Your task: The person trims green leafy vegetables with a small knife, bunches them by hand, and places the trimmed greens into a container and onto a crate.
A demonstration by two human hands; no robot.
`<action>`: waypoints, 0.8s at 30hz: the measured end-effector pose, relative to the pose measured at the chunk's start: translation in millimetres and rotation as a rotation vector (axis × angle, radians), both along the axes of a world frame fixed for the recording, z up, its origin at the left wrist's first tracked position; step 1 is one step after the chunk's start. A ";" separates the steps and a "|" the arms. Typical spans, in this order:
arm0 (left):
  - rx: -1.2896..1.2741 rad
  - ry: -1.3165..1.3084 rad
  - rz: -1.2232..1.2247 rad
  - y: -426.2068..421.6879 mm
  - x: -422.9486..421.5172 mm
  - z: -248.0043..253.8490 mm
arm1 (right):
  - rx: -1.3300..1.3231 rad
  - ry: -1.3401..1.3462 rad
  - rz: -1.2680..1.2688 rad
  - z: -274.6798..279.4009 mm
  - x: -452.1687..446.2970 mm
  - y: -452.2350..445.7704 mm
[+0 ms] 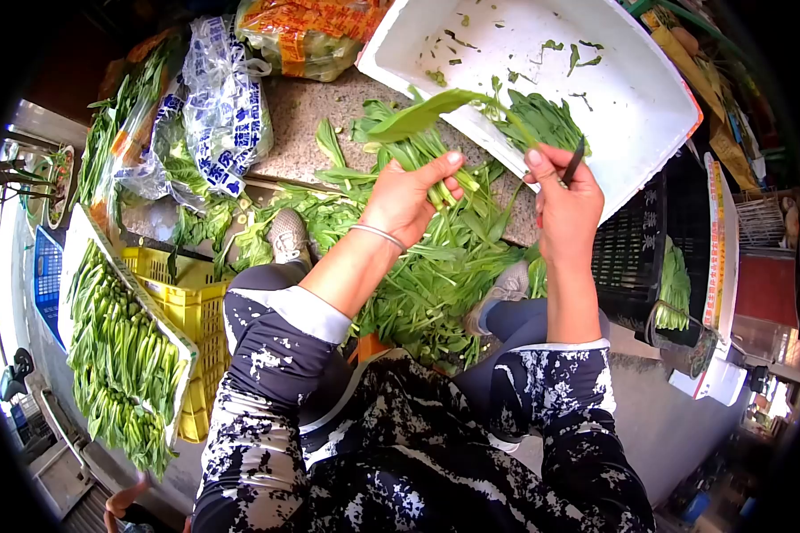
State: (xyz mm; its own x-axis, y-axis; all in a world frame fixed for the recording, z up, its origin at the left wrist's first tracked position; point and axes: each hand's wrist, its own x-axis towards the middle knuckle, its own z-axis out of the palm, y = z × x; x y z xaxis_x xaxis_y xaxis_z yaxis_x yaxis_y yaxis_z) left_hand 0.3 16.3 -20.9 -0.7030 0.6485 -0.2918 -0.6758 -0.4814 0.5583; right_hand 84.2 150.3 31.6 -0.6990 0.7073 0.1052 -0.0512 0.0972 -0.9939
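Daylight falls bright on the white box (640, 98); the far left washes out, and curved edges sink into black.

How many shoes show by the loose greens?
2: left shoe at the left of the loose greens, right shoe at their right. Others may be hidden.

Speckled slab (293, 111): orange-printed bag (309, 44), loose green leaves (330, 144) on it.
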 end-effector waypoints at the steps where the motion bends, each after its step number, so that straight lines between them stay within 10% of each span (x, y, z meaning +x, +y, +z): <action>1: 0.032 -0.042 0.031 -0.9 -0.7 2.1 | -0.002 0.000 -0.005 -2.1 0.1 3.5; 7: 0.090 -0.157 0.004 -4.4 -3.8 1.9 | -0.009 -0.413 0.381 -20.3 5.0 -1.0; 24: 0.194 -0.248 0.030 -7.1 -6.2 -6.7 | -0.002 -0.103 0.504 -29.2 -7.7 -31.1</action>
